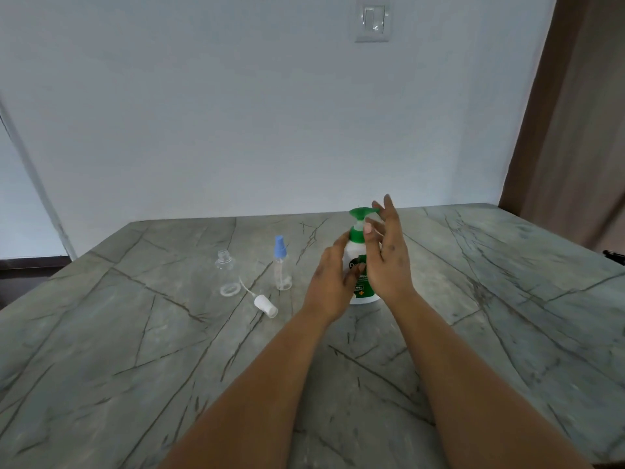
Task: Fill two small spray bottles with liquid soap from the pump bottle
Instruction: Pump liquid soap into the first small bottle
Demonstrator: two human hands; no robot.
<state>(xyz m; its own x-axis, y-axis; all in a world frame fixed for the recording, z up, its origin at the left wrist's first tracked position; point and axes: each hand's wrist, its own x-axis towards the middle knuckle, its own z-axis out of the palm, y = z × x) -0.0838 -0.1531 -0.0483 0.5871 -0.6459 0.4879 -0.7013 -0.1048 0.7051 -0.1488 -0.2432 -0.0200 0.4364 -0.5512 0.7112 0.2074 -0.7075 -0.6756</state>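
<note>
Soft, even, rather dim light with only faint shadows. Wide-angle bending curves the frame's left and right edges. Slight overall softness.

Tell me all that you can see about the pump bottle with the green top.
The pump bottle stands upright on the grey stone-look table, right of the two spray bottles. Its body looks like white plastic, with a green and dark label; collar and pump head are green. The left hand grips its body; the right hand, fingers straight, is at its collar.
</note>
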